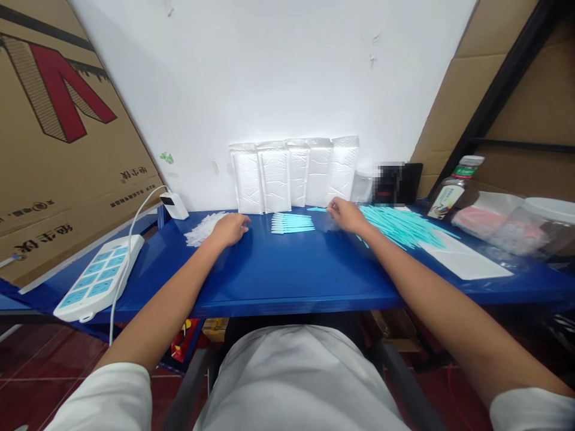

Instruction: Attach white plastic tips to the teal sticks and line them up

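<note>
My left hand [230, 228] rests on the blue table [287, 275], its fingers curled, beside a pile of small clear bags [203, 227]. Whether it holds one I cannot make out. My right hand [345, 214] reaches toward the back of the table and pinches a teal stick [317, 209]. A neat row of teal sticks [291, 223] lies between my hands. A big loose heap of teal sticks [398, 226] spreads to the right of my right hand.
White bubble mailers [294, 173] lean against the wall. A power strip [99, 276] and a white charger [174, 205] sit at the left. At the right are a flat white mailer [465, 260], a bottle [453, 188], plastic bags and a container [543, 224]. Cardboard boxes [58, 137] flank the table.
</note>
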Demonstrator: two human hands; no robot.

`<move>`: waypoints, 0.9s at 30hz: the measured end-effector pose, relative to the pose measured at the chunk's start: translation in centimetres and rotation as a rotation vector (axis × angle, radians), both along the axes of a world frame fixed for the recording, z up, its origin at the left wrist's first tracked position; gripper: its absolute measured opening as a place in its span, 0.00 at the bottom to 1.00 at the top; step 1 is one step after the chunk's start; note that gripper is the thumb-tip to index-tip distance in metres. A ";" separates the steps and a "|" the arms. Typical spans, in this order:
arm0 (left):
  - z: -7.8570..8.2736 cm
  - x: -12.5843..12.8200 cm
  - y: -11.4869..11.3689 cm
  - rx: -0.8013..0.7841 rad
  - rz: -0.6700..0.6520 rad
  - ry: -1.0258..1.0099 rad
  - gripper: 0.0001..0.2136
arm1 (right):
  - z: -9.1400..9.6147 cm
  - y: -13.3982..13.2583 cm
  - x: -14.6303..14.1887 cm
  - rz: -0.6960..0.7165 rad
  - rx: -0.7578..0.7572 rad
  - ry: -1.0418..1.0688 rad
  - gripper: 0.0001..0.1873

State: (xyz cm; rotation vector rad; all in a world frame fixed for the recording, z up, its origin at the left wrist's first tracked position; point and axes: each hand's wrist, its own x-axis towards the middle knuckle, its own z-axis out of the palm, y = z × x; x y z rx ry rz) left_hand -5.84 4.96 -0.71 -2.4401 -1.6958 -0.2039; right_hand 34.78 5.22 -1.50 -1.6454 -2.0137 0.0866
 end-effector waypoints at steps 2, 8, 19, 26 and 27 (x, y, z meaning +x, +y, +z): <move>0.0 0.0 0.1 -0.012 0.032 0.036 0.12 | 0.0 -0.1 -0.2 0.042 0.010 0.077 0.07; 0.0 -0.4 0.3 -0.035 0.059 0.080 0.08 | -0.1 -0.4 -0.8 0.185 0.017 0.191 0.05; 0.6 -1.6 0.6 -0.165 0.117 0.089 0.09 | 0.0 -0.7 -1.1 0.249 -0.004 0.197 0.04; 0.3 -0.6 0.2 -0.114 -0.023 -0.122 0.08 | 0.0 -0.8 -1.2 0.287 0.008 0.241 0.05; 0.3 -0.3 0.0 -0.108 -0.057 -0.191 0.08 | 0.0 -0.9 -1.4 0.291 -0.005 0.266 0.05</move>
